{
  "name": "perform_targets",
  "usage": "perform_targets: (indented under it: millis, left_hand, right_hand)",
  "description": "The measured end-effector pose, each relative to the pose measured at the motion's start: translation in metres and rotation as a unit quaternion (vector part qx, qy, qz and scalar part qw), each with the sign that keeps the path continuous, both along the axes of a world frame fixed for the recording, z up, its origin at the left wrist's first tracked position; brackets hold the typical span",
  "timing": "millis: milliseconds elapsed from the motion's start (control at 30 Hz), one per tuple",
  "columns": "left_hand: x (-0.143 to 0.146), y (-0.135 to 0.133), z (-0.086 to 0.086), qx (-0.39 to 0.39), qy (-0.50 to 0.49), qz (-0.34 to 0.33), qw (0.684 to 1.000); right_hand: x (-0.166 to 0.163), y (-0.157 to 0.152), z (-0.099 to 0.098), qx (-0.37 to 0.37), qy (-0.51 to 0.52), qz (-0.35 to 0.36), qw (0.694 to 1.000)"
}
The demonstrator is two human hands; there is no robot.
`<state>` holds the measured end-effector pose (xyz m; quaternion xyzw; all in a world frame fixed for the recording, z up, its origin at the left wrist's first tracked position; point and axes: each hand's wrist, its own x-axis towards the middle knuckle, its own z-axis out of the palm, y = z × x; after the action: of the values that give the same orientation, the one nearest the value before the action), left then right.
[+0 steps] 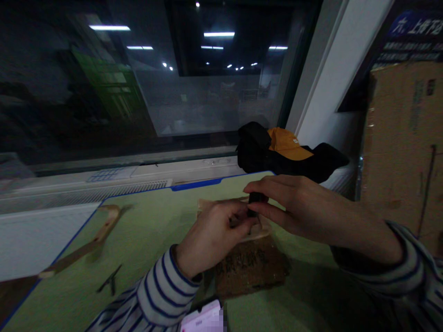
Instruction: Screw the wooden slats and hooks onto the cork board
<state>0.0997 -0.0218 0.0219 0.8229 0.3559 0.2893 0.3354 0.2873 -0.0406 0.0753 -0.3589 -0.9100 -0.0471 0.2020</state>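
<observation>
My right hand [294, 200] comes in from the right and pinches a small black block [255, 203] between thumb and fingers. Close against it is my left hand [218, 230], its thumb and fingers curled together. What those fingers hold, if anything, I cannot make out. Beneath both hands lies a pale, flat piece [263, 230], mostly covered by them. On the near side of it is a brown, rough-edged board [251, 267] with dark characters on its face.
A curved wooden piece [104, 230] and a small dark forked item [110, 280] lie left on the blue-edged green table [148, 230]. A pink card [204, 318] is at the near edge. Behind are an orange cap [289, 144], black cloth and a window; cardboard [401, 152] stands right.
</observation>
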Motion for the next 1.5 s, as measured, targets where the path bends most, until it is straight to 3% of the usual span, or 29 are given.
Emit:
perform_targets:
  millis: [367, 667, 1500]
  left_hand:
    - [-0.0003, 0.0011, -0.0046, -0.033, -0.022, 0.005, 0.999]
    - [0.0012, 0.0023, -0.0013, -0.008, -0.011, 0.007, 1.0]
    - [0.0021, 0.0008, -0.0011, -0.001, -0.008, 0.007, 1.0]
  right_hand:
    - [-0.0014, -0.001, 0.0006, -0.019, 0.004, -0.004, 1.0]
    - [-0.0025, -0.0006, 0.0008, 0.006, 0.003, 0.011, 1.0]
    - [-0.0022, 0.0004, 0.0023, -0.042, -0.003, -0.01, 0.999]
